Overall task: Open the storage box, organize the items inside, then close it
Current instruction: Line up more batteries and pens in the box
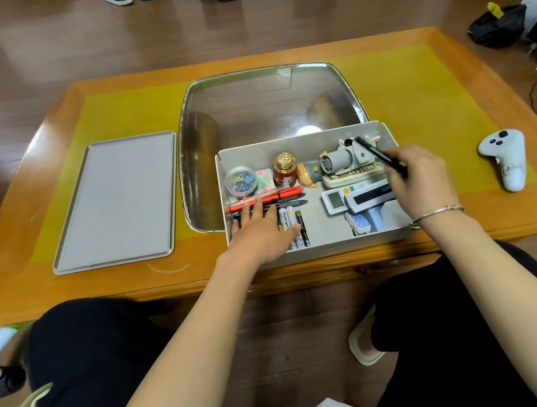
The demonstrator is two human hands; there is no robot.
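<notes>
Storage box (320,247) open on the table; its lid (113,203) lies flat, well left of the box. Opening done; organizing in progress; closing left.

Inside the box, left side: pens (270,199) and markers (291,220) lined up side by side. Left hand (259,235), fingers straight, rests flat on them.

Right hand (420,183) over the box's right side pinches a black pen (378,154), tilted. Gadgets (358,196) below look unsorted, though the hand hides some.
</notes>
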